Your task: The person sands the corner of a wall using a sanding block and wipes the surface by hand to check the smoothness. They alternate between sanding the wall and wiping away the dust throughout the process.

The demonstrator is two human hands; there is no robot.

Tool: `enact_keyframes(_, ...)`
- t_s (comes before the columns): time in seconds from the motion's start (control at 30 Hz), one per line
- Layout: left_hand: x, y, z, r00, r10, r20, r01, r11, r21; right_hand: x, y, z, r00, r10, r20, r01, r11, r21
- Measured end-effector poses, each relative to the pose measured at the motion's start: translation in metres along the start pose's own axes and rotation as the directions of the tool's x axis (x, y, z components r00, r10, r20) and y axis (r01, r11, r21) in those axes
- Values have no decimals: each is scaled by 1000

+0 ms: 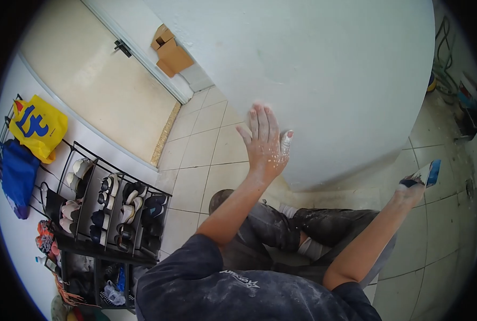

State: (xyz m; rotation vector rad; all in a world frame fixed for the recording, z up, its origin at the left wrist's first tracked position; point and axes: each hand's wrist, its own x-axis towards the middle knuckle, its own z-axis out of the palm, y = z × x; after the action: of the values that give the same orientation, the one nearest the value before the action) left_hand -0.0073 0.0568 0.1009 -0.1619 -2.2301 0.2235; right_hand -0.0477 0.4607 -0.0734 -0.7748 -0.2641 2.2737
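Observation:
My left hand [266,143] is stretched out with its fingers straight and the thumb apart, its fingertips against the lower left part of a smooth white wall [335,85]. White powder or filler coats its fingers and knuckles. Off to the right, away from the wall, my right hand [411,193] is closed round a putty knife [430,174]. The blade points up and looks bluish at its edge; the handle is mostly hidden in my fist. My dark trousers [270,227] are dusted with white, and my legs are bent in front of the wall.
At left stands a black shoe rack [123,184] with several pairs of shoes, with a yellow bag [38,128] and a blue bag [19,176] beside it. A closed door [99,75], a cardboard box [172,56] and a tiled floor [193,155] lie beyond. A hose [443,64] hangs at far right.

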Motion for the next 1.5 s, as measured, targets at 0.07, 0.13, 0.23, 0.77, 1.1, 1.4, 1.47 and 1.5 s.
enact_keyframes(0.07, 35, -7, -35, 1000, 9, -4, -9, 1000, -27, 0, 1, 5, 1000, 11, 16, -11, 1000, -22)
enact_keyframes(0.13, 94, -23, -71, 985, 45, -169, -49, 999, -21, 3, 3, 5, 999, 28, 25, -26, 998, -56)
enact_keyframes(0.23, 148, -43, -109, 937, 98, -335, -81, 995, 64, -37, -11, 26, 997, 80, 13, -79, 995, -60)
enact_keyframes(0.77, -205, 39, -2, 700, 278, 657, -55, 939, -339, -87, -10, 54, 981, -113, 158, 126, 989, -76)
enact_keyframes(1.1, -195, 40, -92, 750, -138, 646, 627, 459, -629, -145, -37, 64, 770, -28, 637, 205, 957, -206)
enact_keyframes(1.4, -98, 30, -181, 674, 401, 621, 706, -596, -382, -324, -52, 78, -57, -321, 945, 819, 526, 228)
enact_keyframes(1.47, -87, 27, -200, 622, 586, 519, 711, -701, -60, -351, -58, 69, -205, -298, 932, 815, 475, 331)
enact_keyframes(1.5, -80, 25, -207, 614, 638, 465, 690, -720, 76, -363, -64, 66, -289, -262, 921, 797, 467, 383)
